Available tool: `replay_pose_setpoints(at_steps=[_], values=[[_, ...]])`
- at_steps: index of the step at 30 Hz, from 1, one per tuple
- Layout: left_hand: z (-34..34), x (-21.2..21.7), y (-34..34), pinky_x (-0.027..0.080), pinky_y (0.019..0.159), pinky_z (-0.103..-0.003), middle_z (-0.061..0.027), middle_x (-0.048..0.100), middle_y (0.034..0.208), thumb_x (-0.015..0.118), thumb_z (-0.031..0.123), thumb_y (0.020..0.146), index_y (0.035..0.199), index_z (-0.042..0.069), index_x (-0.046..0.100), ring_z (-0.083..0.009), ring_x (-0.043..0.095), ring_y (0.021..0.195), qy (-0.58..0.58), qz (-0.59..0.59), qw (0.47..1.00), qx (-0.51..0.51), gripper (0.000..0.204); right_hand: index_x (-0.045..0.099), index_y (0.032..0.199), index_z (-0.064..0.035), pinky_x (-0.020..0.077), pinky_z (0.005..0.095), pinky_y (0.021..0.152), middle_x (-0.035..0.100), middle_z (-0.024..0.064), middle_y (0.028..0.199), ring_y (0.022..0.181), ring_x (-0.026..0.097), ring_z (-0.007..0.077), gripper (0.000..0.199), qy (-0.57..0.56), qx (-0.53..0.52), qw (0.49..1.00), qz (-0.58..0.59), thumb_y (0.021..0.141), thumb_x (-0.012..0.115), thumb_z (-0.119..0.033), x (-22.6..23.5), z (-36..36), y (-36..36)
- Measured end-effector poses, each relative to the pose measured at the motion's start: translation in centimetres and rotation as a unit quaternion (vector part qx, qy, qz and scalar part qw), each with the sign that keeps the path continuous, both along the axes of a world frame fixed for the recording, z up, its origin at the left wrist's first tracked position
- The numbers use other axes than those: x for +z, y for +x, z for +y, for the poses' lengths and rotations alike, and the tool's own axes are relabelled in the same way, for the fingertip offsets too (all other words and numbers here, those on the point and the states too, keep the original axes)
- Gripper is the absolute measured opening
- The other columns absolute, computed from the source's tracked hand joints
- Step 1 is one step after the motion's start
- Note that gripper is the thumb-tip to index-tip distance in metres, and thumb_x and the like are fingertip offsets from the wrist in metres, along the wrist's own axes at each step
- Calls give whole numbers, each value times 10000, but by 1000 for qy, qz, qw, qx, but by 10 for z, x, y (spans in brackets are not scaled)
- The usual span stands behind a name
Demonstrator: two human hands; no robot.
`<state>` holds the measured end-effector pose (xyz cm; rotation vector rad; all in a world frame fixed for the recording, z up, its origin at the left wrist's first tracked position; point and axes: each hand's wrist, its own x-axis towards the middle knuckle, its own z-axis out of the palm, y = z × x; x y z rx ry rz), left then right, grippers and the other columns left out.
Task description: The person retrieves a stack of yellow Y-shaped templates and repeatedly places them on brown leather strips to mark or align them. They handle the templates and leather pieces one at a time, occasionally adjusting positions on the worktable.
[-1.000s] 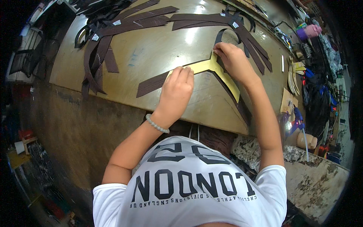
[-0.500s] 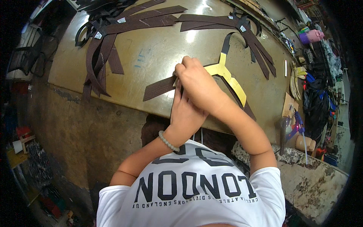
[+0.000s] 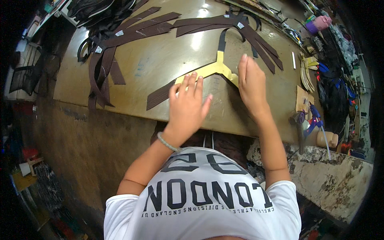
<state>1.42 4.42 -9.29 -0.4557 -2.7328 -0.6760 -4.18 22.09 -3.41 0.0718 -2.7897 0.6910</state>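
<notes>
A yellow Y-shaped piece [image 3: 208, 71] lies over brown straps on the table, with a black strap [image 3: 222, 41] curving up from its top arm. My left hand [image 3: 187, 105] rests on its left arm, fingers stretched out and thumb apart. Past those fingertips, the end of a ribbed brown strap [image 3: 159, 95] sticks out to the left. My right hand [image 3: 253, 86] is closed beside the yellow piece's right arm and covers its lower end. Whatever its fingers may grip is hidden.
Bundles of brown straps [image 3: 105, 74] lie at the far left, and more brown straps [image 3: 262, 46] at the far right. A blue glue gun [image 3: 315, 119] stands near the right edge by a tan block [image 3: 327, 139]. Yellow strips [image 3: 307, 74] lie behind it.
My hands were together over the left arm of the yellow piece. The right has moved away to its right arm, while the left has flattened out on the left arm.
</notes>
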Motion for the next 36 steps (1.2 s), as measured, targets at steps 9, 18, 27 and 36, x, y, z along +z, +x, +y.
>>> replay_pose_setpoints(at_steps=[9, 18, 27, 36], values=[[-7, 23, -50, 471, 839, -436, -175, 642, 1054, 737, 167, 808, 1084, 32, 580, -353, 609, 989, 133, -137, 980, -52, 344, 556, 959, 16, 483, 428, 732, 636, 199, 921, 819, 594, 382, 272, -257, 29, 966, -31, 1035, 482, -234, -28, 25, 28], [-17, 58, -79, 546, 732, -388, -194, 692, 908, 726, 103, 799, 1100, 63, 626, -339, 684, 805, 139, -22, 977, -162, 319, 506, 929, -12, 458, 507, 694, 526, 203, 900, 813, 532, 418, 269, 27, -91, 990, 103, 1045, 413, -236, -46, 50, 26], [-71, 93, -93, 539, 891, -309, -119, 719, 1087, 761, 75, 812, 1158, 15, 654, -179, 694, 1004, 133, -70, 987, -65, 367, 454, 983, -2, 484, 458, 797, 588, 263, 983, 939, 606, 410, 269, -121, 153, 974, 118, 965, 598, -229, -24, 21, 2], [-92, 93, -88, 520, 840, -296, -106, 732, 1029, 734, 71, 828, 1122, 50, 699, -180, 692, 934, 157, 81, 983, -42, 297, 427, 1058, -30, 589, 336, 666, 677, 209, 971, 786, 716, 276, 207, -407, 27, 907, -106, 985, 589, -136, -15, 42, -17]])
